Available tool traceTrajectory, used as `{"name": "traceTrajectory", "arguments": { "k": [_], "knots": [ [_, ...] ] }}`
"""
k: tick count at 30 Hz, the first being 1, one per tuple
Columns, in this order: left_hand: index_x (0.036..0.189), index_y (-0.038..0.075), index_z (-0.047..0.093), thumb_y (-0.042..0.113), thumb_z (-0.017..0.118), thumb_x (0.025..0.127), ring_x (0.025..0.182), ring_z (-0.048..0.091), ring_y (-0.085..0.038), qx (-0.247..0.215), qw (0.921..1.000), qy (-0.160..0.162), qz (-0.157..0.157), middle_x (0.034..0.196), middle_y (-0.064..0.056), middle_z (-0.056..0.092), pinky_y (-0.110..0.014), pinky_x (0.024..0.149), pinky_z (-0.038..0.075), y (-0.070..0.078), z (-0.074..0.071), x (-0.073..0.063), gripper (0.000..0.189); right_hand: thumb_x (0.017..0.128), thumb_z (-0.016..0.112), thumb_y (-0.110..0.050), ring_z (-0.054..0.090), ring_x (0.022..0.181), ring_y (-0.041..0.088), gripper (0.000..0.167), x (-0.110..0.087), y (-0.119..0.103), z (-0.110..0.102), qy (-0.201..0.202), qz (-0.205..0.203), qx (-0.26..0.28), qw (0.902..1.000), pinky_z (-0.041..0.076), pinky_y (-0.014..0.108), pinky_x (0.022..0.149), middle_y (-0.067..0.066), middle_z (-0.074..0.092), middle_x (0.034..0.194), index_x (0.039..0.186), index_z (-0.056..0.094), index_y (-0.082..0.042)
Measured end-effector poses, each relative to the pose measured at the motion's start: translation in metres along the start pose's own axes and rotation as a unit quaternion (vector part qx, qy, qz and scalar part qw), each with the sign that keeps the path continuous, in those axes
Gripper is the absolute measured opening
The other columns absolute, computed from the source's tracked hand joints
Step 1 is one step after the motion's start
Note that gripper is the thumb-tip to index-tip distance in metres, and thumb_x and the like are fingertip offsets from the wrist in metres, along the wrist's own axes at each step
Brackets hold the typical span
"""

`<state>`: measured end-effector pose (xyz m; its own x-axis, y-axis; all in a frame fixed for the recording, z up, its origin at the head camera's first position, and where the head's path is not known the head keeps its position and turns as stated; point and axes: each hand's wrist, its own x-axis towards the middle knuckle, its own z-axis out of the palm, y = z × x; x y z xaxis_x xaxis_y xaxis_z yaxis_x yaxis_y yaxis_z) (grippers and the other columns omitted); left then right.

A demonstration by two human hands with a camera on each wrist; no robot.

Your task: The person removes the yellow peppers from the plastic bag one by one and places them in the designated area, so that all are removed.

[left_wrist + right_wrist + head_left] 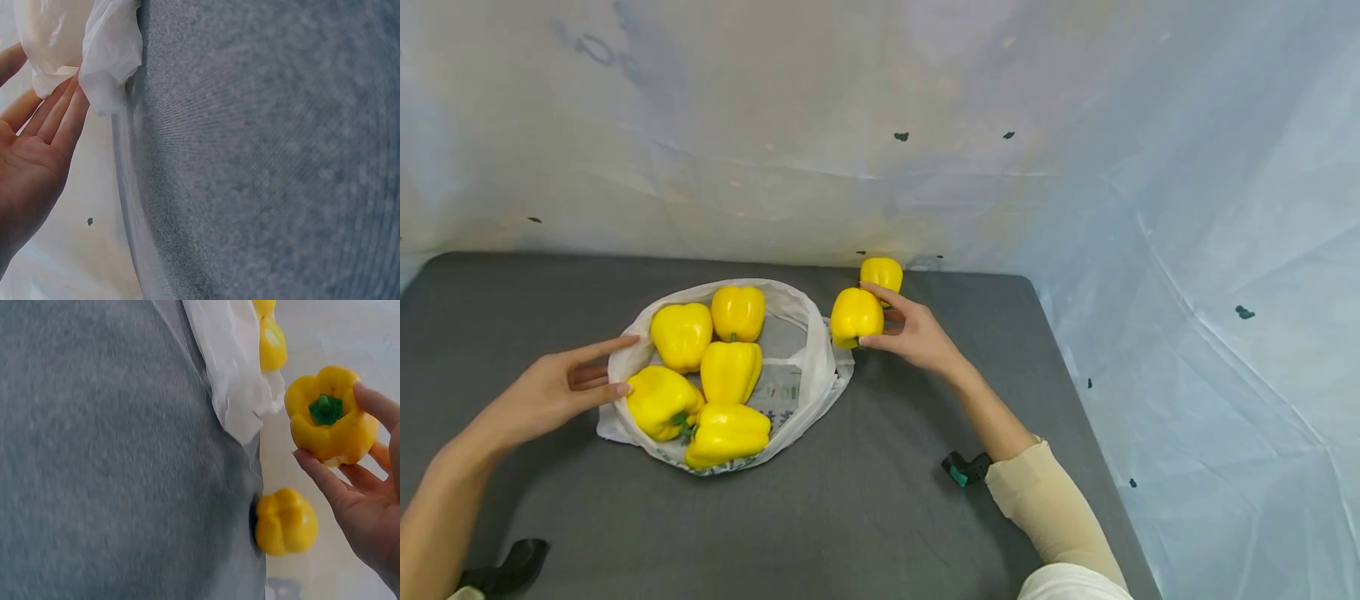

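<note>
A white plastic bag (816, 358) stands with its mouth open on the grey table and holds several yellow bell peppers (731, 372). My left hand (561, 387) is at the bag's left side, its fairly straight fingers and thumb touching the rim. In the left wrist view the fingers (59, 122) lie against the white plastic. To the right of the bag, my right hand (917, 333) holds a yellow bell pepper (856, 317) between thumb and fingers, its green stem (325, 409) showing in the right wrist view. Another yellow bell pepper (882, 272) sits just behind it on the table.
The grey table (880, 508) ends at a pale plastic sheet (790, 142) hung behind and to the right. A black object with a green patch (964, 469) lies beside the right forearm. Another black object (516, 567) is near the left forearm.
</note>
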<state>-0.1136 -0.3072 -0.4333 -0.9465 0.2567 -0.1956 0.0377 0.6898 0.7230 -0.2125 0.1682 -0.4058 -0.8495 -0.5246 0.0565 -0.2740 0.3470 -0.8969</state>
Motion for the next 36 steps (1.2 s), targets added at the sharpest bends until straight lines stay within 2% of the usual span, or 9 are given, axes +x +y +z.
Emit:
{"name": "traceTrajectory", "arguments": {
  "k": [4,13,18,23,27,29,34,35,36],
  "knots": [
    [0.155,0.009,0.035,0.034,0.07,0.094,0.123,0.051,-0.048,0.002,1.0,0.0,-0.003,0.151,-0.035,0.033,-0.025,0.077,0.058,0.0,-0.001,0.0,0.074,0.086,0.079,-0.013,0.055,0.126,0.031,0.075,-0.002,0.005,-0.011,0.007,0.001,0.007,0.9999,0.055,0.036,0.09,0.005,0.044,0.149,0.151,0.043,-0.022],
    [0.155,0.008,0.033,0.036,0.069,0.094,0.124,0.05,-0.053,0.0,1.0,-0.002,-0.009,0.151,-0.036,0.031,-0.04,0.081,0.058,0.0,-0.001,0.001,0.076,0.086,0.078,-0.007,0.052,0.131,0.03,0.076,-0.003,0.013,-0.034,0.018,0.012,0.014,0.9997,0.054,0.04,0.093,0.005,0.036,0.156,0.151,0.041,-0.018],
    [0.155,0.008,0.034,0.034,0.07,0.094,0.124,0.05,-0.051,-0.002,1.0,-0.001,-0.006,0.151,-0.035,0.032,-0.027,0.078,0.058,-0.002,-0.001,0.0,0.075,0.086,0.076,-0.002,0.048,0.135,0.034,0.075,-0.004,0.001,-0.043,0.022,0.014,0.016,0.9995,0.053,0.04,0.095,0.011,0.035,0.156,0.152,0.039,-0.008],
    [0.155,0.008,0.033,0.033,0.069,0.095,0.125,0.048,-0.054,-0.015,0.9998,-0.006,-0.008,0.152,-0.035,0.03,-0.034,0.08,0.059,-0.002,-0.001,0.0,0.075,0.088,0.075,-0.004,0.043,0.138,0.037,0.075,-0.007,-0.017,-0.052,0.036,0.032,0.01,0.9988,0.051,0.042,0.098,0.014,0.032,0.158,0.152,0.037,-0.004],
    [0.155,0.008,0.033,0.034,0.068,0.095,0.125,0.048,-0.054,-0.016,0.9998,-0.007,-0.011,0.152,-0.036,0.031,-0.041,0.082,0.058,-0.001,-0.001,0.0,0.075,0.089,0.074,-0.005,0.038,0.141,0.036,0.075,-0.009,-0.018,-0.06,0.046,0.043,0.004,0.998,0.05,0.042,0.099,0.011,0.028,0.16,0.154,0.035,-0.007],
    [0.155,0.008,0.034,0.034,0.069,0.095,0.124,0.049,-0.053,-0.013,0.9998,-0.006,-0.01,0.151,-0.036,0.032,-0.04,0.081,0.058,-0.001,0.0,0.0,0.074,0.09,0.073,-0.005,0.037,0.142,0.036,0.075,-0.01,-0.016,-0.063,0.05,0.045,0.003,0.9977,0.05,0.041,0.099,0.01,0.027,0.161,0.154,0.034,-0.008],
    [0.155,0.009,0.035,0.035,0.069,0.094,0.122,0.053,-0.047,-0.006,0.9999,0.001,-0.01,0.15,-0.035,0.034,-0.024,0.076,0.057,-0.002,0.001,0.002,0.074,0.092,0.07,-0.004,0.038,0.142,0.035,0.076,-0.01,-0.01,-0.071,0.052,0.036,0.008,0.998,0.05,0.04,0.099,0.009,0.025,0.162,0.156,0.03,-0.007],
    [0.154,0.01,0.036,0.034,0.069,0.094,0.121,0.055,-0.043,-0.005,0.9999,0.004,-0.009,0.15,-0.035,0.035,-0.021,0.075,0.055,-0.002,0.001,0.002,0.073,0.092,0.07,-0.003,0.037,0.142,0.034,0.076,-0.01,-0.009,-0.073,0.051,0.035,0.011,0.998,0.05,0.04,0.099,0.009,0.024,0.163,0.156,0.03,-0.006],
    [0.154,0.01,0.037,0.034,0.07,0.094,0.119,0.059,-0.033,-0.004,0.9999,0.006,-0.007,0.149,-0.035,0.035,-0.018,0.074,0.054,-0.003,0.002,0.002,0.073,0.092,0.07,-0.003,0.038,0.142,0.034,0.076,-0.009,-0.007,-0.074,0.049,0.034,0.013,0.9981,0.05,0.039,0.099,0.008,0.024,0.163,0.156,0.029,-0.006]
  ]
}}
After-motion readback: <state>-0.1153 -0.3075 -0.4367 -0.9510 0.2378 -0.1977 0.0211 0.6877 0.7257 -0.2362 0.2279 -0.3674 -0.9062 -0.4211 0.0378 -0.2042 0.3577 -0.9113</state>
